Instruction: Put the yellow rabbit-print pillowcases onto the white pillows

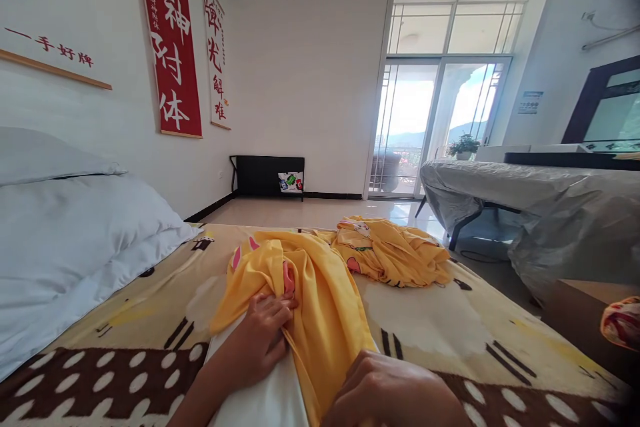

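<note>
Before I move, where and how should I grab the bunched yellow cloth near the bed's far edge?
Probably pinch the raised folds of the bunched yellow cloth near its right end, reaching from the near right, slightly above, with your right hand. It's a crumpled heap, and its left end seems to meet the other yellow cloth.

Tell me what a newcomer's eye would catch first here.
Probably the bright yellow cloth in the central foreground, with the left hand gripping it and the right hand at its near edge. Next, likely, the red banner with white characters on the left wall, then the bright glass door right of centre.
</note>
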`<control>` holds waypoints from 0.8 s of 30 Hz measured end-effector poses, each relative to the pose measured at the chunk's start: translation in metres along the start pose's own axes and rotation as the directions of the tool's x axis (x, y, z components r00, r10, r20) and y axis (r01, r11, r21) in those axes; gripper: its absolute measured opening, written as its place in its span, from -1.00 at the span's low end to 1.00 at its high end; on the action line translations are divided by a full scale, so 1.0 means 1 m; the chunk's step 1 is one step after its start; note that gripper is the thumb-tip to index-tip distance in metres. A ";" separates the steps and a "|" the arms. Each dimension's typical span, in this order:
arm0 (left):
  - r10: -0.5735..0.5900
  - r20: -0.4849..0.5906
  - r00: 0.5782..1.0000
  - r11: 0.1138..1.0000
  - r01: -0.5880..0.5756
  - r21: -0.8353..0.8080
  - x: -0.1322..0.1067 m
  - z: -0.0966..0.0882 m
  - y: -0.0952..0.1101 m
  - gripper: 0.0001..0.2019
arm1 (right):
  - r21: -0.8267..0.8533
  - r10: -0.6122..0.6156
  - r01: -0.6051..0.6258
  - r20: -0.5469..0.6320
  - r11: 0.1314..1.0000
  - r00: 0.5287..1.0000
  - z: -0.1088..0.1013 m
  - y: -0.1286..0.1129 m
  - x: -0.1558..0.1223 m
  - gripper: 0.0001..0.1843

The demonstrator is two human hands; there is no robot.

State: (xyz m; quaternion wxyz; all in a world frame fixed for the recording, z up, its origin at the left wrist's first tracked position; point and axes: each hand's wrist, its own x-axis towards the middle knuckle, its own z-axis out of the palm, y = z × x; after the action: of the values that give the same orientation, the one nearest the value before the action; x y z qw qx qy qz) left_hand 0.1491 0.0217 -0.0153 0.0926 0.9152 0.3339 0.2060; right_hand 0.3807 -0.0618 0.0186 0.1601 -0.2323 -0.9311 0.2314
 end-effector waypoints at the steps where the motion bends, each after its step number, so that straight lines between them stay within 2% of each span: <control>1: -0.034 -0.018 0.999 0.999 0.033 -0.009 0.000 0.000 -0.002 -0.70 | -0.001 0.009 -0.009 -0.006 1.000 1.000 0.000 -0.001 0.000 -0.62; 3: -0.067 -0.037 0.997 0.998 0.068 0.011 -0.001 0.001 -0.006 -0.58 | 0.004 0.013 -0.013 -0.005 1.000 1.000 0.001 -0.002 0.001 -0.61; 5: -0.049 -0.051 0.997 0.997 0.052 0.057 -0.001 0.003 -0.009 -0.52 | 0.014 0.007 -0.007 0.002 1.000 1.000 0.002 -0.002 0.001 -0.60; 10: 0.002 -0.112 0.994 0.991 0.014 0.137 0.003 0.003 -0.016 -0.84 | 0.067 0.018 -0.017 -0.017 0.998 1.000 0.004 0.001 -0.001 -0.64; 12: -0.013 -0.111 0.994 0.979 0.035 0.199 0.002 0.000 -0.015 -0.85 | 0.092 0.077 -0.071 -0.064 0.993 0.995 0.001 0.005 -0.007 -0.69; 14: -0.044 -0.081 0.996 0.965 0.063 0.253 -0.004 -0.007 -0.008 -0.87 | 0.137 0.173 -0.150 -0.175 0.979 0.969 -0.003 0.010 -0.015 -0.75; 15: -0.064 -0.055 0.996 0.960 0.077 0.268 -0.007 -0.011 -0.004 -0.90 | 0.189 0.221 -0.174 -0.269 0.967 0.937 -0.006 0.013 -0.020 -0.75; 16: -0.085 -0.032 0.996 0.958 0.091 0.274 -0.012 -0.014 0.000 -0.93 | 0.262 0.273 -0.180 -0.381 0.948 0.883 -0.008 0.015 -0.024 -0.73; 18: -0.137 -0.029 0.990 0.952 0.139 0.274 -0.019 -0.020 0.005 -0.84 | 0.429 0.383 -0.132 -0.576 0.894 0.722 -0.012 0.018 -0.029 -0.64; 19: -0.164 -0.056 0.985 0.946 0.173 0.275 -0.021 -0.022 0.005 -0.75 | 0.494 0.432 -0.095 -0.633 0.864 0.642 -0.012 0.019 -0.030 -0.60; 20: -0.190 -0.094 0.977 0.936 0.209 0.282 -0.023 -0.024 0.001 -0.68 | 0.538 0.473 -0.069 -0.663 0.840 0.580 -0.012 0.019 -0.030 -0.56; 21: -0.211 -0.138 0.968 0.924 0.244 0.296 -0.023 -0.025 -0.005 -0.65 | 0.564 0.500 -0.054 -0.679 0.824 0.538 -0.012 0.019 -0.029 -0.54; 24: -0.197 -0.272 0.942 0.886 0.290 0.361 -0.021 -0.030 -0.035 -0.74 | 0.553 0.497 -0.025 -0.728 0.833 0.472 -0.012 0.023 -0.025 -0.50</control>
State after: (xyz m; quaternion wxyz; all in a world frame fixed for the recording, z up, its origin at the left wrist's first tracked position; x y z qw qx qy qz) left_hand 0.1015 0.0349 -0.0061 -0.1080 0.8355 0.4898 0.2245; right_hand 0.4147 -0.0516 0.0120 0.6062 -0.4134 -0.5954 0.3272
